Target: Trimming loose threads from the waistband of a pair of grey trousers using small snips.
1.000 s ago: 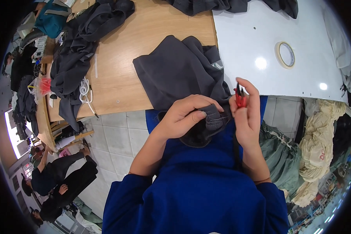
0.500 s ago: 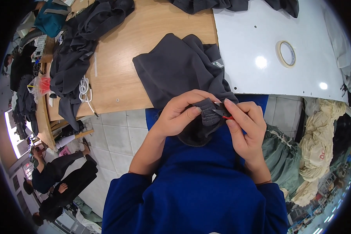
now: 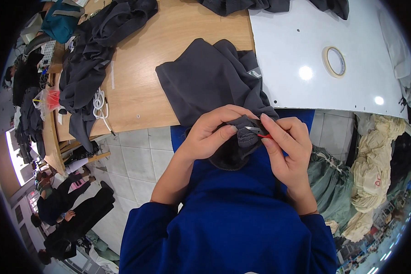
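Note:
A dark grey garment (image 3: 210, 77) lies bunched over the table's front edge, with a small white label on its right side. One gathered part of it hangs toward me, and my left hand (image 3: 214, 132) pinches that part between thumb and fingers. My right hand (image 3: 287, 141) grips a small pair of thread snips (image 3: 256, 131) with a red handle. The snips' metal blades point left and lie against the gathered fabric, close to my left fingertips. My fingers partly cover the snips' handle.
More dark garments (image 3: 86, 59) lie along the wooden table's (image 3: 144, 91) left side, beside a coiled white cord (image 3: 99, 107). A tape roll (image 3: 334, 61) rests on the white board (image 3: 297, 55). Green (image 3: 329, 182) and cream cloth bundles (image 3: 372, 160) stand at right. Two people (image 3: 77, 214) are at far left.
The snips' blades have shifted slightly and turned flatter against the fabric. Both hands stay in nearly the same place. The people at far left have moved a little.

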